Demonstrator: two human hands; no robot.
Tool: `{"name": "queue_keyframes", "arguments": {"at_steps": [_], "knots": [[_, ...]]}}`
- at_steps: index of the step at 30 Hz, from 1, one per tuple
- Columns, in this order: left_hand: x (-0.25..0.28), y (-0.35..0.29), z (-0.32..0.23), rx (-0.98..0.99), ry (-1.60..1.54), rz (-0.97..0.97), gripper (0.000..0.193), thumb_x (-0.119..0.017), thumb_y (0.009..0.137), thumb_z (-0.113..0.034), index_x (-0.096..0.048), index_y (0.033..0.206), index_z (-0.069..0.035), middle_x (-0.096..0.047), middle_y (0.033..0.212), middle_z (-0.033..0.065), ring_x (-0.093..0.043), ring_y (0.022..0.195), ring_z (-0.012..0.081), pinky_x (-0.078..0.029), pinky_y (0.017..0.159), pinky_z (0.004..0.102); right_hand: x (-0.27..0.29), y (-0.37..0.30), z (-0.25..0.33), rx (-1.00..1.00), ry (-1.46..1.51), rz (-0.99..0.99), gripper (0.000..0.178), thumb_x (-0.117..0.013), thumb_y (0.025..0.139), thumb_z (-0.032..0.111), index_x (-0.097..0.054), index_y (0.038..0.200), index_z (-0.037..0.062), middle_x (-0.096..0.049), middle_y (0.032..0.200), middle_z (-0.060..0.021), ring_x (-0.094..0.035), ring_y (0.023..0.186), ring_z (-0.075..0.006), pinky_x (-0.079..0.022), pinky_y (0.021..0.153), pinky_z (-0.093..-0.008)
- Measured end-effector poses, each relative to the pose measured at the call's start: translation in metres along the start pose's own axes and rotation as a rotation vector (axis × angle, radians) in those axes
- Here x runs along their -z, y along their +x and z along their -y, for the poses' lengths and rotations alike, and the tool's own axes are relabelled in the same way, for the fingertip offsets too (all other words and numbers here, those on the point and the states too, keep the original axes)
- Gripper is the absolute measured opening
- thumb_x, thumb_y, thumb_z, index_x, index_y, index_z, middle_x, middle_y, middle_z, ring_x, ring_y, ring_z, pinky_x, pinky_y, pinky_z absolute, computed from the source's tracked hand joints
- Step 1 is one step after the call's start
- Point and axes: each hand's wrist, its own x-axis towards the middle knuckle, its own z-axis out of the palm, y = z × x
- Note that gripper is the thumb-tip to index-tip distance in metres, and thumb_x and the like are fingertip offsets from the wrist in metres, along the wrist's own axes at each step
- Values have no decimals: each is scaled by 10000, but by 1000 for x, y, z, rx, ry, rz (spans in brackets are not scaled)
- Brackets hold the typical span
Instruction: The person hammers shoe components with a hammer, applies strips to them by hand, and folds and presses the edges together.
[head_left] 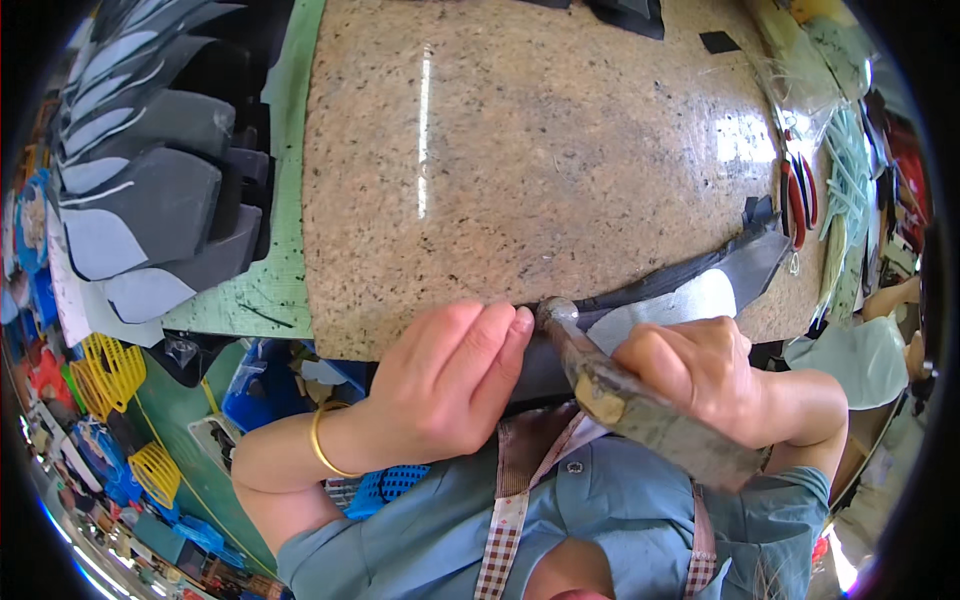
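A curved black piece with a light silver-grey panel (690, 306) lies along the near edge of the stone work surface. My left hand (450, 365) has its fingers closed at the left end of this piece, pinching its black edge; the fingertips partly hide what they grip. In my right hand (695, 375) is a hammer (650, 425) with a worn handle. Its rounded metal head rests at or just above the black edge, close beside my left fingertips. Whether the head touches the edge I cannot tell. More dark material hangs below the surface's edge between my hands.
Overlapping grey and black cut pieces (165, 200) are piled on a green board (285, 290) at the left. To the right lie red-handled pliers (797, 195), pale green strips (848, 180) and a clear plastic bag (800, 60). Black scraps (718, 42) sit at the far side.
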Motion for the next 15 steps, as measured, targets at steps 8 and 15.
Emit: {"name": "queue_keyframes", "arguments": {"at_steps": [8, 15], "knots": [[-5, -14, 8, -35, 44, -76, 349, -791, 681, -121, -707, 1006, -25, -648, 1011, 77, -565, 854, 253, -485, 694, 348, 8, 11, 10, -45, -114, 14, 268, -671, 798, 192, -500, 952, 54, -562, 681, -69, -609, 517, -238, -448, 422, -395], [-22, 25, -44, -117, 94, 131, 563, -707, 777, -401, -635, 1254, -111, -531, 1309, 158, -516, 1122, 351, -435, 934, 483, 4, 62, -88, -250, -442, -301, 295, -653, 857, 243, -527, 1036, 44, -608, 903, -124, -644, 791, -356, -519, 642, -458]]}}
